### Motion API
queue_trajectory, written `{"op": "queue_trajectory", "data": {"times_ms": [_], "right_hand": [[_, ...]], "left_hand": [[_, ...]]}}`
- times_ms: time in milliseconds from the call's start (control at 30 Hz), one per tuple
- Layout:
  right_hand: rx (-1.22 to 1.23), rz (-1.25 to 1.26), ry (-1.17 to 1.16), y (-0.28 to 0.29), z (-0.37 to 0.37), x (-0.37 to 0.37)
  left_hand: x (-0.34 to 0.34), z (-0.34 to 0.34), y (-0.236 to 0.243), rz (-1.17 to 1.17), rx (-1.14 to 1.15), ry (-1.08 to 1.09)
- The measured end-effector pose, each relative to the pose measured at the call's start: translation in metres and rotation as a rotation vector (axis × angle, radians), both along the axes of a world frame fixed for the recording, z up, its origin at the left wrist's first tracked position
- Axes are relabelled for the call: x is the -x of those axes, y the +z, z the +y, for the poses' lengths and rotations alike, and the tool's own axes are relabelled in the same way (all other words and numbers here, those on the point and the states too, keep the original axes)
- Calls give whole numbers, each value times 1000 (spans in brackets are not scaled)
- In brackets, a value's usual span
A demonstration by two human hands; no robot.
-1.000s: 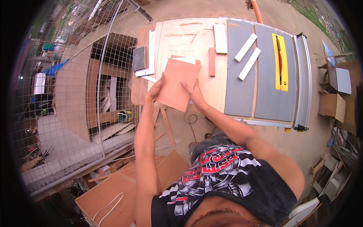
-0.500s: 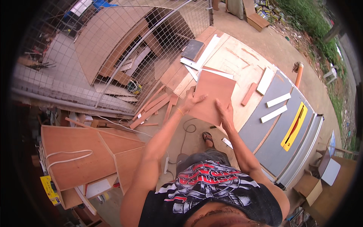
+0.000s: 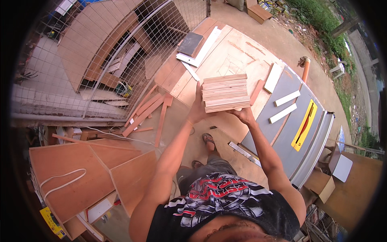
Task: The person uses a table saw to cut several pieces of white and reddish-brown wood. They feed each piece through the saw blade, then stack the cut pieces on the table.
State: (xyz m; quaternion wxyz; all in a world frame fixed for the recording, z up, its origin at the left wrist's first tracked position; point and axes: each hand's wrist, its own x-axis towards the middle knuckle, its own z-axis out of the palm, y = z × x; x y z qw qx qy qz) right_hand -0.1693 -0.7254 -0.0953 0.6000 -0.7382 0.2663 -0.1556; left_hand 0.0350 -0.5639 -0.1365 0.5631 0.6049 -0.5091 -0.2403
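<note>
Both hands hold a thick stack of plywood panels (image 3: pixel 225 92), its layered edges turned up toward me. My left hand (image 3: pixel 197 108) presses against the left side, thumb up along the edges. My right hand (image 3: pixel 243 115) grips the stack at its near right corner, its fingers partly hidden beneath. The stack is held over the near edge of a plywood worktop (image 3: pixel 231 56). Just beyond it, a white L-shaped piece (image 3: pixel 205 50) lies beside a dark rectangular block (image 3: pixel 190 43). A reddish wood strip (image 3: pixel 256 92) lies right of the stack.
To the right stands a grey table saw (image 3: pixel 284 125) with a yellow insert around its blade (image 3: pixel 304 125) and white strips (image 3: pixel 287 98) on top. A wire mesh fence (image 3: pixel 117 52) runs along the left. Wood offcuts (image 3: pixel 145 111) and a brown cabinet (image 3: pixel 68 173) are at lower left.
The stack has tipped so its layered edges face me instead of a broad brown face. My right hand has moved to its near corner. The whole view has shifted slightly.
</note>
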Motion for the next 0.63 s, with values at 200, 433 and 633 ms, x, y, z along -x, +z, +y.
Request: {"op": "queue_trajectory", "data": {"times_ms": [200, 433, 633], "right_hand": [[5, 101, 92, -31, -29, 8], [-128, 41, 160, 3, -25, -3], [62, 222, 325, 15, -41, -8]], "left_hand": [[0, -6, 9, 188, -249, -116], [1, -8, -6, 174, -145, -19], [-7, -12, -12, -150, -164, 43]]}}
